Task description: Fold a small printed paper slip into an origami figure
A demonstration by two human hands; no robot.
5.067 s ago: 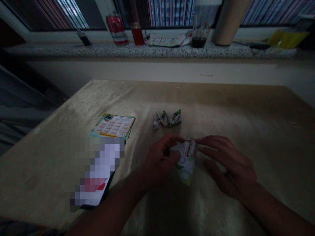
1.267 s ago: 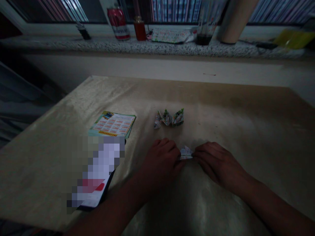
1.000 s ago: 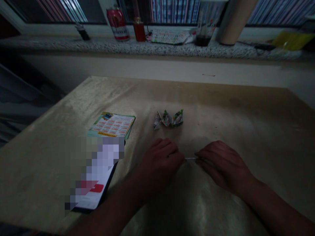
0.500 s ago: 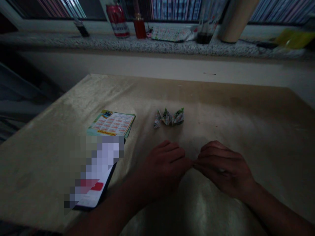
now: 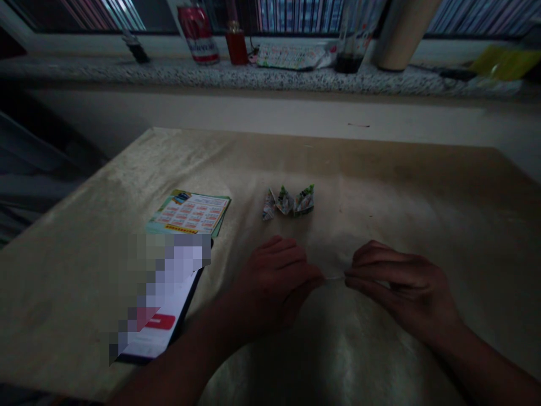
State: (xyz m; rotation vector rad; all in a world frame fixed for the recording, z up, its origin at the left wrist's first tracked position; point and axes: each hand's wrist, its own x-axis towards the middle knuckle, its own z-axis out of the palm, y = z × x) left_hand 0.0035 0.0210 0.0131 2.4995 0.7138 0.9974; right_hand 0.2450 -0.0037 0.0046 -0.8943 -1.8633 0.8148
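Observation:
Both my hands rest on the beige tablecloth (image 5: 380,186) near its front edge. My left hand (image 5: 274,282) and my right hand (image 5: 401,285) each pinch one end of a small folded paper piece (image 5: 333,277), seen edge-on as a thin pale strip between the fingertips. Just beyond my hands, three small folded paper figures (image 5: 288,202), printed green and white, stand in a row.
A stack of printed leaflets (image 5: 190,212) lies at the left, with a phone (image 5: 160,321) nearer me. On the stone windowsill (image 5: 270,76) behind the table stand a red can (image 5: 198,34), a small red bottle (image 5: 235,44), a dark cup (image 5: 349,56) and a tan cylinder (image 5: 395,34).
The paper, earlier held up as a larger sheet, is folded small and flat between my fingertips. In the last half second my hands drew slightly apart, showing its edge again.

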